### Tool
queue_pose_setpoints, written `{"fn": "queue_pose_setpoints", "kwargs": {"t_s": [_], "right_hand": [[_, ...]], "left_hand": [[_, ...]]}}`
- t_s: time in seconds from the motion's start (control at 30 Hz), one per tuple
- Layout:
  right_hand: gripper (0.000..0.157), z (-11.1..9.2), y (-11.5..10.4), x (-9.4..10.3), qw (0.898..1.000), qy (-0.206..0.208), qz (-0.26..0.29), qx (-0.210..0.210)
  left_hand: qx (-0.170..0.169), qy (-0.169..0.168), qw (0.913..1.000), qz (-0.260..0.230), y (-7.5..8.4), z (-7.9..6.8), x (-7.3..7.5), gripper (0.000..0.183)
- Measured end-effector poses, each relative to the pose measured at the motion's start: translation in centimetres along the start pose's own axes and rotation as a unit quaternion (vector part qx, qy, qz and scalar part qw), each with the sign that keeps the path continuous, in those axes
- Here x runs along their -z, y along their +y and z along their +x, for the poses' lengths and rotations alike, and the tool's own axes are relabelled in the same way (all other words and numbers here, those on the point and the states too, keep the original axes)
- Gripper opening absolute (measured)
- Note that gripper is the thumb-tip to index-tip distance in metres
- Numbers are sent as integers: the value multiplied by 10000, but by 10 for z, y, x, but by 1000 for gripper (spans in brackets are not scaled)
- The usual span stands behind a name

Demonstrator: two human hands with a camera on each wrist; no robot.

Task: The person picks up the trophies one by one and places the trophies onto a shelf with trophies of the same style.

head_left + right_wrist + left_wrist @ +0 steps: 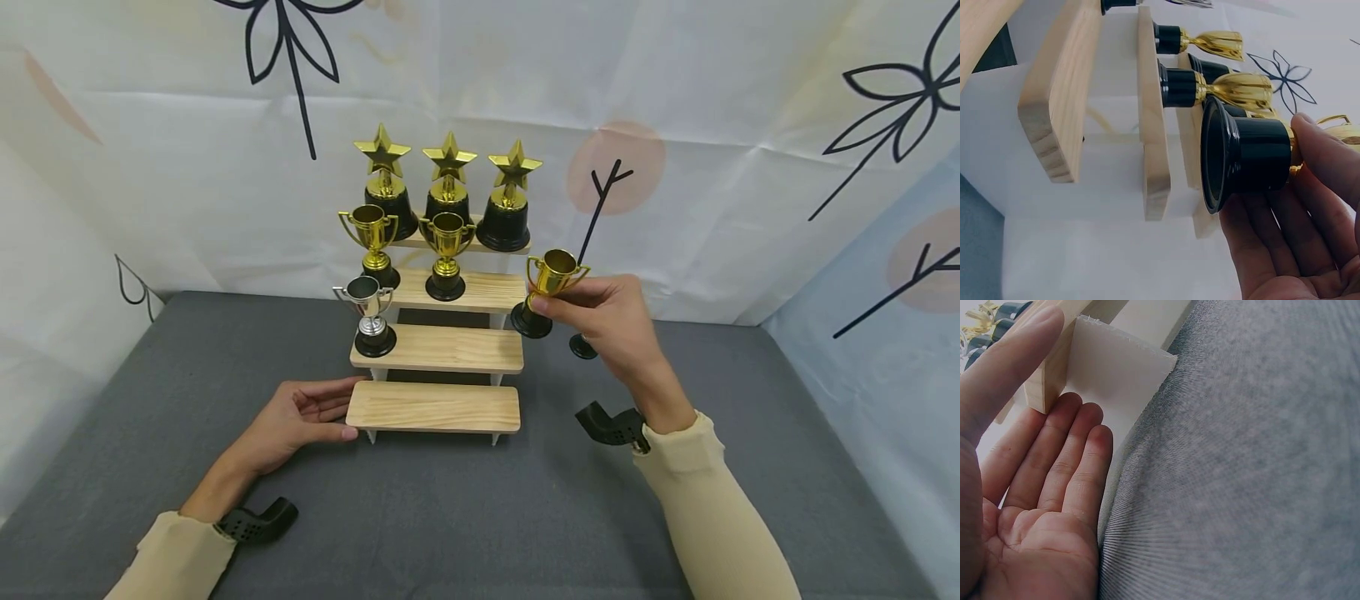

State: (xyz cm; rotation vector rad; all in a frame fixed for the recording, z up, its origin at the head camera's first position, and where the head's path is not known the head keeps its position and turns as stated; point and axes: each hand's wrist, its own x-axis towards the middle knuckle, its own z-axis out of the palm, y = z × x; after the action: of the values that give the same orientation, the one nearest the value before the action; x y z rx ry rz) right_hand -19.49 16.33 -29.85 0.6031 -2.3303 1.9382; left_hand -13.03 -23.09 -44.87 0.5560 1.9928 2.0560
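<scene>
My right hand [617, 327] pinches a gold trophy cup [556, 272] by its stem, at the right end of the second step from the top of a wooden display stand [433, 407]. In the right wrist view its black base [1260, 153] is tilted, with the underside towards the steps. My left hand [296, 421] lies at the lowest step's left end, its fingers [1063, 456] extended against the white side support [1116, 369]. Two gold trophy cups [447, 237] stand on that second step. A silver trophy cup [369, 304] stands at the left of the step below.
Three gold star trophies [449, 162] line the top step. Another black trophy base [582, 346] shows on the grey tablecloth [480, 517] behind my right hand, the rest hidden. A white printed cloth [712, 192] hangs behind the stand.
</scene>
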Motion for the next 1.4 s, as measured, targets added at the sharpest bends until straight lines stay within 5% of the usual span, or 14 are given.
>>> {"fn": "queue_pose_setpoints", "kwargs": {"t_s": [1.4], "right_hand": [[22, 37, 9, -19, 9991, -214, -343, -132]], "left_hand": [[81, 70, 9997, 215, -1, 0, 1, 72]]}}
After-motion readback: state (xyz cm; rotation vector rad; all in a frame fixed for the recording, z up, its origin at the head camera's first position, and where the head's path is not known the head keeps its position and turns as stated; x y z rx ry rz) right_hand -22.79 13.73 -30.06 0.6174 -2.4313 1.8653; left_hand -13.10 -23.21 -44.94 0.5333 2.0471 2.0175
